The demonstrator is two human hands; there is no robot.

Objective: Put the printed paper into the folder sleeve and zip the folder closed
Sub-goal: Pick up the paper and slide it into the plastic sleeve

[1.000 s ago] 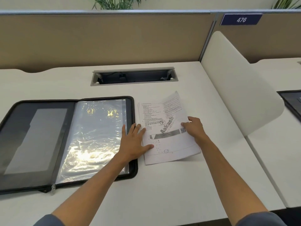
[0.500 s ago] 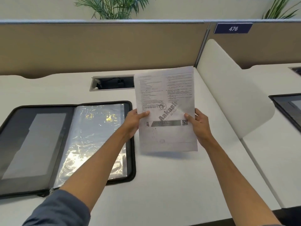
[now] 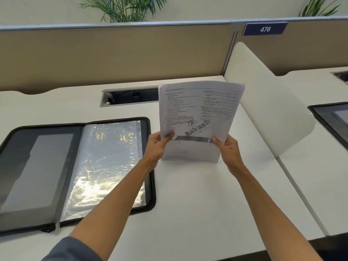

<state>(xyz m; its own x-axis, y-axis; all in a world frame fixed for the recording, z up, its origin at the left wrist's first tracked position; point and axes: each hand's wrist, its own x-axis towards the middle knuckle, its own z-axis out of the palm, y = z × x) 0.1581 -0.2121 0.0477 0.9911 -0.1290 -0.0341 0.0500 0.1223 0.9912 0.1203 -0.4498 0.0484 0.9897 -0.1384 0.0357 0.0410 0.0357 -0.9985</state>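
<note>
Above desk (image 3: 188,204), "Aakash" printed paper (image 3: 197,117), "476" sign (image 3: 265,29)

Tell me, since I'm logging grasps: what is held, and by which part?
The printed paper, pinched at its lower side edges by the left hand and right hand.

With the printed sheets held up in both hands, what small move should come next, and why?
Probably carry the white printed paper leftward over the open black zip folder and aim an edge at the clear plastic sleeve. The left hand and right hand pinch its lower sides, holding it upright beside the folder; the sleeve looks empty.
</note>
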